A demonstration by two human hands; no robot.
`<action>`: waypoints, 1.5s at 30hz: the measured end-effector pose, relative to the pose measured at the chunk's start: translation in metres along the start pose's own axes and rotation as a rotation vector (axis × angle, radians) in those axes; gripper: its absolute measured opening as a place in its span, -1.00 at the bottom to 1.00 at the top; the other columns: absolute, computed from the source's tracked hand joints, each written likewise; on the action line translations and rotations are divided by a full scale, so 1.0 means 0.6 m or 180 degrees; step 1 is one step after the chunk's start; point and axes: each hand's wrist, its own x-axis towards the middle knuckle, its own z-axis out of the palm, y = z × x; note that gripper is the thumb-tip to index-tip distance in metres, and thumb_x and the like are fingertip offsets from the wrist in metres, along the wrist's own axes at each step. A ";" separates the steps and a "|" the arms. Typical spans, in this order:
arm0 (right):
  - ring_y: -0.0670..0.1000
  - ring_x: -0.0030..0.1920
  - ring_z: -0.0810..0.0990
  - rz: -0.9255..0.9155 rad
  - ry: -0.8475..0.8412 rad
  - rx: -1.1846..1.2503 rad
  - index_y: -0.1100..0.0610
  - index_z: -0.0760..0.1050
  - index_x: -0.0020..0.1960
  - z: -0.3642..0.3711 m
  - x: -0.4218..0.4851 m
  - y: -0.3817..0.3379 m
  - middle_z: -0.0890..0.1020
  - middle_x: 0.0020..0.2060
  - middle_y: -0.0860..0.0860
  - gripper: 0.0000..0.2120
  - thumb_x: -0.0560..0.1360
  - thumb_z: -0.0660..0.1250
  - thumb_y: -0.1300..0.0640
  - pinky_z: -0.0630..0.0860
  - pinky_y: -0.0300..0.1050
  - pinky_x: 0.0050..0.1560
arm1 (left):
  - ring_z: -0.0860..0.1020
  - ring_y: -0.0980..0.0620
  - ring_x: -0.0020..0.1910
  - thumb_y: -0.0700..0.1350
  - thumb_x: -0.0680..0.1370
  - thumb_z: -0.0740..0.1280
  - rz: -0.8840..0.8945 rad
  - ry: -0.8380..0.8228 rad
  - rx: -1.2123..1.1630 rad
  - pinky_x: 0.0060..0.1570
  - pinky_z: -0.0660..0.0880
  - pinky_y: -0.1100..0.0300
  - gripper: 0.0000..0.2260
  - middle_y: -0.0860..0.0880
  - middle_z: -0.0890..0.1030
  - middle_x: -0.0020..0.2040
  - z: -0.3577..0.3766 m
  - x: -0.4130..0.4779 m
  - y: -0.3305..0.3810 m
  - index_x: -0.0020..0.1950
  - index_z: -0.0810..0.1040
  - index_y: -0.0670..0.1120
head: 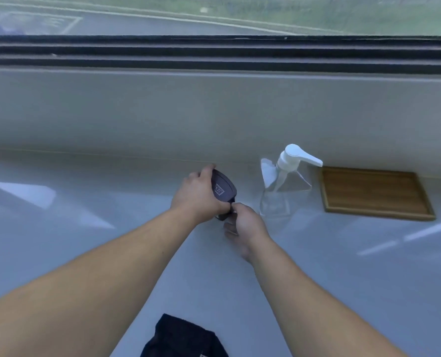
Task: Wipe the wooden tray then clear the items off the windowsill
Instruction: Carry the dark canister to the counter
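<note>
Soft, cool daylight comes in through the window (pixel 214 14) ahead, flat and rather dim, with a bluish cast over everything. The glossy sill (pixel 59 253) throws back pale, slanted patches of glare on the left and thin streaks on the right. Shadows are faint, only a soft one under the hands. The whole picture is slightly smeared; the view outside is hazy and out of focus. The wide lens bows the window frame (pixel 214 51) toward the edges.

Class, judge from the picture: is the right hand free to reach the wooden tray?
Probably yes, once it lets go: the right hand is busy at the dark object, and the pump bottle stands between it and the wooden tray.
</note>
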 end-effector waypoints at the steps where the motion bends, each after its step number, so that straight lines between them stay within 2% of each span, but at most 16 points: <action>1: 0.03 -0.30 0.52 -0.0012 0.0012 0.0025 0.02 0.55 -0.12 0.008 -0.005 0.000 0.63 -0.27 -0.01 -0.85 0.41 0.25 0.00 0.47 -0.07 -0.22 | 0.41 -0.12 0.39 0.22 0.24 0.54 -0.0032 0.0059 -0.0067 0.22 0.51 -0.04 0.02 -0.07 0.43 0.43 -0.003 -0.010 -0.006 0.63 0.15 0.12; 3: 0.06 -0.14 0.59 -0.0046 0.0020 0.0000 -0.02 0.57 -0.15 0.035 -0.027 0.002 0.69 -0.25 -0.05 -0.84 0.40 0.25 -0.03 0.52 0.02 -0.05 | 0.41 -0.12 0.38 0.21 0.26 0.54 -0.0127 0.0167 -0.0178 0.21 0.50 -0.02 0.02 -0.07 0.43 0.41 -0.019 -0.042 -0.030 0.63 0.14 0.13; 6: 0.07 -0.15 0.59 -0.0072 -0.0094 -0.0086 -0.05 0.58 -0.25 0.102 -0.092 0.011 0.65 -0.36 -0.11 -0.86 0.31 0.27 -0.05 0.54 0.02 -0.02 | 0.39 -0.11 0.40 0.21 0.26 0.53 -0.0287 0.0345 -0.0305 0.26 0.48 -0.01 0.02 -0.05 0.43 0.43 -0.063 -0.116 -0.088 0.64 0.12 0.15; 10: 0.11 -0.07 0.67 0.0065 -0.0526 -0.0152 0.01 0.64 -0.36 0.233 -0.210 0.057 0.69 -0.33 -0.07 -0.82 0.34 0.33 0.01 0.62 0.11 0.13 | 0.37 -0.10 0.40 0.24 0.25 0.51 -0.0627 0.0668 -0.0332 0.28 0.46 0.00 0.04 -0.05 0.41 0.44 -0.152 -0.260 -0.202 0.65 0.10 0.15; 12: 0.14 -0.08 0.64 0.0092 -0.0737 -0.0271 0.21 0.62 -0.16 0.307 -0.280 0.093 0.69 -0.27 0.01 -0.77 0.46 0.32 0.04 0.61 0.11 0.07 | 0.36 -0.12 0.40 0.26 0.26 0.50 -0.0803 0.0867 -0.0349 0.30 0.44 0.00 0.03 -0.07 0.41 0.44 -0.203 -0.354 -0.269 0.65 0.10 0.13; 14: 0.17 -0.06 0.64 0.0045 -0.0954 -0.0368 0.25 0.57 -0.03 0.379 -0.352 0.132 0.71 -0.26 0.03 -0.75 0.53 0.29 0.05 0.58 0.10 0.06 | 0.35 -0.14 0.41 0.25 0.27 0.50 -0.0945 0.1091 -0.0347 0.32 0.43 -0.03 0.03 -0.08 0.41 0.44 -0.251 -0.451 -0.333 0.64 0.10 0.12; 18: 0.21 0.10 0.66 0.0035 -0.1487 -0.0641 0.09 0.56 0.06 0.543 -0.538 0.263 0.65 0.03 0.14 -0.83 0.58 0.27 0.03 0.57 0.16 0.24 | 0.37 -0.16 0.40 0.24 0.26 0.53 -0.1344 0.1574 -0.0256 0.27 0.45 -0.04 0.02 -0.08 0.41 0.44 -0.332 -0.707 -0.487 0.62 0.10 0.14; 21: 0.20 0.02 0.64 0.0150 -0.1992 -0.0841 0.12 0.54 0.11 0.664 -0.677 0.385 0.62 0.00 0.16 -0.81 0.59 0.28 0.04 0.56 0.09 0.13 | 0.37 -0.16 0.38 0.22 0.26 0.53 -0.1739 0.1888 -0.0153 0.21 0.46 -0.04 0.01 -0.07 0.41 0.43 -0.374 -0.911 -0.601 0.61 0.11 0.13; 25: 0.25 0.15 0.70 0.0363 -0.2542 -0.1261 0.14 0.55 0.12 0.800 -0.857 0.556 0.63 0.12 0.22 -0.79 0.56 0.33 0.05 0.61 0.11 0.16 | 0.36 -0.16 0.41 0.21 0.30 0.54 -0.2370 0.2188 -0.0178 0.26 0.43 -0.03 0.00 -0.08 0.40 0.45 -0.402 -1.167 -0.743 0.63 0.11 0.12; 30: 0.21 0.06 0.73 0.0568 -0.3132 -0.1791 0.13 0.57 0.08 0.935 -1.004 0.741 0.62 0.03 0.19 -0.82 0.56 0.30 0.05 0.62 0.05 0.09 | 0.39 -0.18 0.39 0.28 0.24 0.50 -0.3128 0.2538 -0.0367 0.26 0.46 -0.05 0.01 -0.10 0.43 0.43 -0.389 -1.395 -0.888 0.61 0.13 0.13; 34: 0.19 -0.06 0.69 0.0671 -0.3310 -0.2235 0.12 0.60 0.03 1.030 -1.048 0.865 0.63 -0.01 0.18 -0.83 0.56 0.31 0.05 0.63 0.04 0.07 | 0.40 -0.20 0.39 0.27 0.26 0.52 -0.3570 0.2661 -0.0576 0.29 0.43 -0.03 0.02 -0.12 0.44 0.43 -0.360 -1.493 -1.004 0.62 0.13 0.11; 38: 0.15 -0.21 0.71 0.0837 -0.3297 -0.2518 0.18 0.65 0.06 1.122 -1.033 0.962 0.65 -0.11 0.16 -0.76 0.51 0.33 0.08 0.58 0.02 -0.03 | 0.40 -0.15 0.40 0.30 0.26 0.49 -0.3846 0.2619 -0.0866 0.29 0.44 0.00 0.02 -0.08 0.43 0.42 -0.330 -1.519 -1.131 0.63 0.12 0.13; 45: 0.16 -0.16 0.66 0.1058 -0.2915 -0.2821 0.14 0.62 -0.09 1.233 -0.950 1.061 0.61 -0.15 0.14 -0.84 0.47 0.35 0.07 0.57 0.02 -0.04 | 0.36 -0.17 0.42 0.26 0.32 0.50 -0.3987 0.2273 -0.1244 0.29 0.44 -0.03 0.00 -0.09 0.39 0.45 -0.287 -1.478 -1.291 0.65 0.08 0.11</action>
